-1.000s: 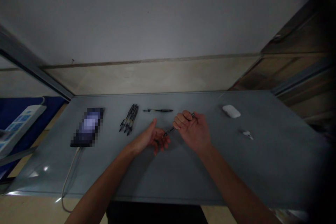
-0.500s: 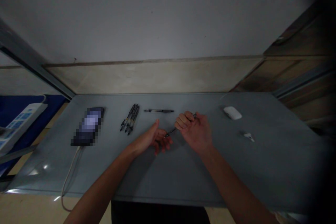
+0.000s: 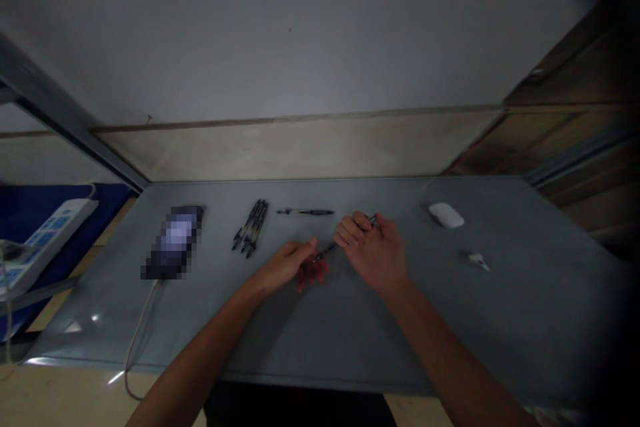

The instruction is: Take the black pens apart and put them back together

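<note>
My right hand (image 3: 370, 247) is wrapped round a dark pen (image 3: 326, 252), with its thumb up by the clicker end. The pen slants down to the left, and its tip points at my left hand (image 3: 295, 263). That hand has its thumb raised and its fingers apart, slightly blurred, around the pen's tip. Whether the left fingers touch the tip I cannot tell. Just beyond the hands a single black pen (image 3: 306, 212) lies crosswise on the grey table (image 3: 320, 347). Left of it, several black pens (image 3: 251, 227) lie side by side in a bunch.
A dark phone (image 3: 175, 240) with a white cable (image 3: 137, 333) lies at the left. To the right are a white rounded case (image 3: 446, 215) and a small white object (image 3: 479, 261). A wall (image 3: 310, 147) runs along the back; a power strip (image 3: 47, 240) is beyond the left edge.
My left thumb has shifted up and right, closer to the pen's tip. The right hand keeps its grip on the pen. The whole view has shifted slightly.
</note>
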The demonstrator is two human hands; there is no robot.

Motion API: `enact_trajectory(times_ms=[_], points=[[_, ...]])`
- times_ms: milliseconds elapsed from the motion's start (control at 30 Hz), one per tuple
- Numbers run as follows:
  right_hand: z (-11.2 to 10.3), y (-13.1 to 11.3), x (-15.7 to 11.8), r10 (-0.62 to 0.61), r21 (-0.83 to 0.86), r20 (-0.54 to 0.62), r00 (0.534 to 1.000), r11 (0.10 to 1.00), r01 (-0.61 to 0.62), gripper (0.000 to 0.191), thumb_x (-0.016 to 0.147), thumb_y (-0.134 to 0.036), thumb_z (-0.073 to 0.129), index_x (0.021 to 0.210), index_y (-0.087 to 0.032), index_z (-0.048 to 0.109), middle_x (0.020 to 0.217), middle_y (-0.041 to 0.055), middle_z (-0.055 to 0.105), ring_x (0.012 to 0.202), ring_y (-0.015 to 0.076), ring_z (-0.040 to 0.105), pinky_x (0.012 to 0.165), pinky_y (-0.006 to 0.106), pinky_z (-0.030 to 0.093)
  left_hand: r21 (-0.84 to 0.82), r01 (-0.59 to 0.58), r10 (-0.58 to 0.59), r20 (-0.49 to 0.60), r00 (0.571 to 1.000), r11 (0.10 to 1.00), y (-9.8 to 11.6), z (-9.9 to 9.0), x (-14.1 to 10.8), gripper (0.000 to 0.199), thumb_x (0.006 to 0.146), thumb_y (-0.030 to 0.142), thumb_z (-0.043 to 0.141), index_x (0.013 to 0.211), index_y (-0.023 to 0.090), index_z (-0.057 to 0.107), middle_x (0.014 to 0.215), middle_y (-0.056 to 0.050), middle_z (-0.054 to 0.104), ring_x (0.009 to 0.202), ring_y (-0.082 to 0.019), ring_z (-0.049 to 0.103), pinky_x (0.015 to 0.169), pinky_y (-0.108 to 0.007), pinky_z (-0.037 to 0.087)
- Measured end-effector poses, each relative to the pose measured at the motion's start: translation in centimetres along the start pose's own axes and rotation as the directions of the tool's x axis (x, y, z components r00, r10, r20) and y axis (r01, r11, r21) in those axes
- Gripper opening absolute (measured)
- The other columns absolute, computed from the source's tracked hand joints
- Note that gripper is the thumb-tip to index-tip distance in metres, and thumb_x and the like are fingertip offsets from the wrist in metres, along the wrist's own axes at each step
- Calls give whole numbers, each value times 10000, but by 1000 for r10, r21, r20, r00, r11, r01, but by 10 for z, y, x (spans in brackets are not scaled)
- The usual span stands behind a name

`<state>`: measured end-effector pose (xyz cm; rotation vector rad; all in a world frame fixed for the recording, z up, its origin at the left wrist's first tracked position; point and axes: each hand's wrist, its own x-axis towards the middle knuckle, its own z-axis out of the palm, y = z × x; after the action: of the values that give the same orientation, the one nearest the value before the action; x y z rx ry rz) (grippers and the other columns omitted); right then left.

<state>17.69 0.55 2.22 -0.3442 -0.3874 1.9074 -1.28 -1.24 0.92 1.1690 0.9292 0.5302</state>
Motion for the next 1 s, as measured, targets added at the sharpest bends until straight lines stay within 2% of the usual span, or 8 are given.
enact_trajectory(times_ms=[133, 367, 500, 600, 733, 833, 900, 1000], points=[[-3, 0, 2, -23, 33, -10, 1000, 999, 23, 356, 943, -350, 427, 653, -223, 263, 611, -41, 189, 548, 144, 227, 537, 271, 331, 7, 5, -5, 42, 999, 1000, 2, 0, -2, 818, 840, 817, 342, 839, 82, 702, 701, -119, 662, 560, -141, 565, 414, -208, 401], [-2, -1, -1, -12, -9, -4, 1000, 1000, 12, 373, 912, -479, 468, 676, -230, 321, 640, -39, 228, 564, 148, 280, 562, 285, 383, -13, 30, -29, 60, 998, 999, -2, -1, 0, 840, 837, 830, 305, 877, 85, 694, 734, -124, 673, 557, -143, 567, 405, -210, 398], [0, 1, 2, -52, -165, -49, 997, 985, 43, 372, 941, -480, 450, 670, -235, 382, 632, -43, 252, 543, 145, 315, 586, 308, 423, 37, 7, -8, 32, 999, 999, -2, 0, 0, 752, 818, 804, 437, 841, 95, 687, 692, -96, 661, 519, -125, 550, 402, -208, 396], [-1, 5, 7, -110, -353, -99, 989, 933, 69, 347, 948, -504, 490, 720, -242, 491, 677, -19, 408, 623, 162, 467, 704, 347, 495, 59, -19, 21, -33, 999, 998, -2, 0, 1, 651, 794, 749, 553, 799, 110, 675, 634, -59, 633, 472, -103, 510, 396, -203, 367], [-11, 9, 10, -299, -636, -124, 946, 756, 156, 356, 923, -571, 547, 890, -232, 648, 903, 57, 632, 882, 214, 618, 811, 377, 528, 20, -110, 111, -276, 955, 994, 3, -6, -1, 587, 823, 689, 567, 759, 116, 673, 582, -24, 592, 449, -87, 478, 407, -199, 338], [-17, 9, 8, -369, -845, -81, 926, 518, 132, 386, 936, -563, 541, 824, -214, 664, 777, 46, 641, 737, 195, 616, 724, 350, 513, 40, -181, 177, -496, 850, 983, 9, -15, -5, 541, 852, 640, 572, 751, 118, 670, 586, -11, 578, 465, -83, 477, 413, -195, 328], [-17, 9, 6, -340, -928, -3, 940, 352, 124, 402, 955, -530, 524, 738, -210, 636, 688, 29, 617, 666, 177, 592, 696, 329, 486, 54, -222, 210, -589, 780, 974, 13, -19, -6, 508, 858, 614, 585, 758, 122, 661, 609, -8, 583, 473, -80, 484, 411, -191, 326], [-13, 11, 2, -223, -972, 96, 970, 188, 140, 355, 967, -468, 515, 746, -214, 626, 675, 20, 614, 655, 174, 588, 632, 300, 448, 4, -294, 220, -674, 706, 956, 14, -24, -6, 478, 859, 607, 591, 765, 140, 618, 670, -11, 600, 485, -79, 509, 399, -185, 335]])
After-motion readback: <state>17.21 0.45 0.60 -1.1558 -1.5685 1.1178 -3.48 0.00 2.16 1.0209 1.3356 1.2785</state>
